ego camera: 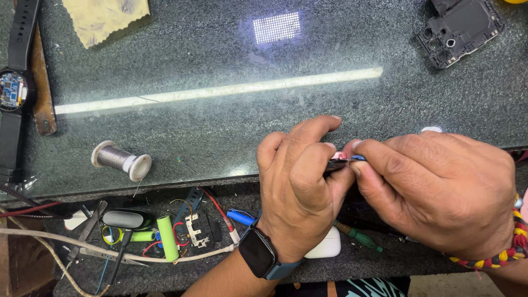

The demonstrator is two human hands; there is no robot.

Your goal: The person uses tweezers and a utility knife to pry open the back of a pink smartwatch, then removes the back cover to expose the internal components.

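My left hand (300, 190) and my right hand (440, 190) meet over the front edge of a dark glass-topped bench (220, 126). Between their fingertips they pinch a small flat dark part with a pink and blue edge (344, 159); most of it is hidden by the fingers. A dark smartwatch sits on my left wrist (258, 254), and a beaded red, yellow and black band circles my right wrist (509, 250).
A spool of thin wire (122, 160) lies left of my hands. An opened watch on a black strap (12, 91) rests at the far left, a yellow cloth (104, 16) at the back, a black phone frame (461, 30) at back right. Below the glass lie green battery cells (166, 237), tweezers, cables, a green-handled screwdriver (360, 237).
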